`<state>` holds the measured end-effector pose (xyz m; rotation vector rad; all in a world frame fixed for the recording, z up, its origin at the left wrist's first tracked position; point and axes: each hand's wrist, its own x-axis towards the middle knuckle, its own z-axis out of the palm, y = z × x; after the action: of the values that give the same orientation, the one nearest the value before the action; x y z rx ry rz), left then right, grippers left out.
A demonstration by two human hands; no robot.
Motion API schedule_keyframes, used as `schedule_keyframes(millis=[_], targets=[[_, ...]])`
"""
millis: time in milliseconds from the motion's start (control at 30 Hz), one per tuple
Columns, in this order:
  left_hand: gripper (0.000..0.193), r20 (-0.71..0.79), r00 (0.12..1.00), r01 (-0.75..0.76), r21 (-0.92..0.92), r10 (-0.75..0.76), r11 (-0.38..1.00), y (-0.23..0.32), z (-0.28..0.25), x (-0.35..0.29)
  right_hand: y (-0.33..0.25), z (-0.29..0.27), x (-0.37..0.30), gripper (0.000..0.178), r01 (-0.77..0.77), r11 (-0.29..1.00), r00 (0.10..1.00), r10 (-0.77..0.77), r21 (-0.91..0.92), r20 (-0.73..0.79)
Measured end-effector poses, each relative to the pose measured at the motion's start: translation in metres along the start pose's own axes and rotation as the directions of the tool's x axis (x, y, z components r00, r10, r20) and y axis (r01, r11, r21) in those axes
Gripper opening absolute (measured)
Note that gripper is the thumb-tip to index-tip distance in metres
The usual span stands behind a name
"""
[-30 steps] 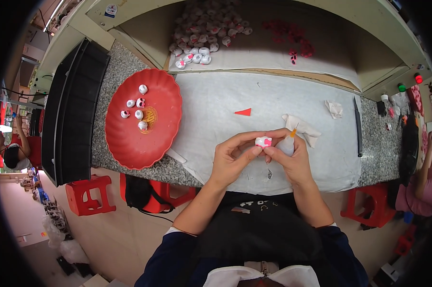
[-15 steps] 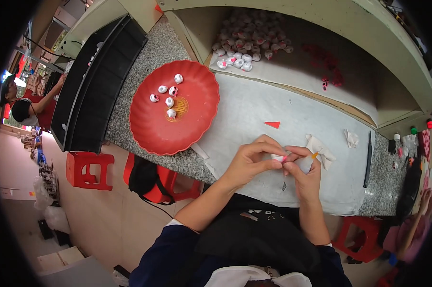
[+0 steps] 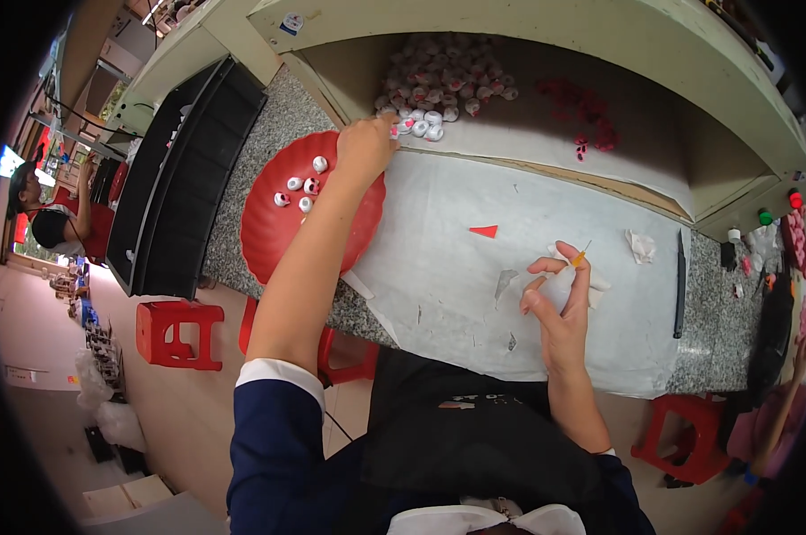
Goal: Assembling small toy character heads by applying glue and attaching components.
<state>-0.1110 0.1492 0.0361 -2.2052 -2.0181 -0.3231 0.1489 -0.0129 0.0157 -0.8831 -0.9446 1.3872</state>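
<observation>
My left hand (image 3: 365, 150) reaches over the red scalloped plate (image 3: 265, 236) to the shelf's front edge. Its fingertips close on a small white-and-pink piece (image 3: 394, 132), partly hidden, beside similar rounded white pieces (image 3: 432, 118). Above the paper-covered worktop, my right hand (image 3: 565, 308) curls round a small translucent squeeze bottle (image 3: 559, 287) with a yellow needle tip. Several white pieces with dark or pink markings (image 3: 311, 185) rest on the plate, some covered by my left forearm.
A pale cabinet (image 3: 510, 22) overhangs the worktop; dark pink pieces (image 3: 590, 116) lie inside. On the white paper (image 3: 439, 259) are a red triangular scrap (image 3: 484, 232) and crumpled tissue (image 3: 639, 246). A dark pen-like tool (image 3: 679, 285) lies right. Black trays (image 3: 189, 178) stand left; another person sits beyond.
My left hand has left my right hand and moved up and left to the shelf with the white-and-pink piece. My right hand keeps the bottle, its fingers now more spread.
</observation>
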Motion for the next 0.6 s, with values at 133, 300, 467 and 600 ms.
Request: schedule_keyframes(millis=[133, 300, 467, 600], targets=[[0.025, -0.056, 0.998, -0.009, 0.045, 0.012, 0.999, 0.002, -0.002, 0.005, 0.004, -0.004, -0.002, 0.045, 0.061, 0.996, 0.997, -0.064, 0.066, 0.035], [0.025, -0.053, 0.999, -0.039, -0.870, -0.013, 0.492, 0.054, -0.032, -0.039, 0.004, -0.011, -0.004, 0.031, 0.097, 0.985, 0.993, -0.106, 0.140, 0.057], [0.027, 0.319, 0.945, 0.327, -0.935, 0.077, -0.140, 0.109, -0.026, -0.110, -0.009, -0.007, 0.001, 0.022, 0.119, 0.991, 0.989, -0.124, -0.069, -0.081], [0.033, 0.419, 0.908, 0.381, -0.789, 0.031, -0.482, 0.132, -0.007, -0.129, -0.013, -0.010, 0.002, 0.021, 0.132, 0.990, 0.972, -0.138, -0.044, -0.190]])
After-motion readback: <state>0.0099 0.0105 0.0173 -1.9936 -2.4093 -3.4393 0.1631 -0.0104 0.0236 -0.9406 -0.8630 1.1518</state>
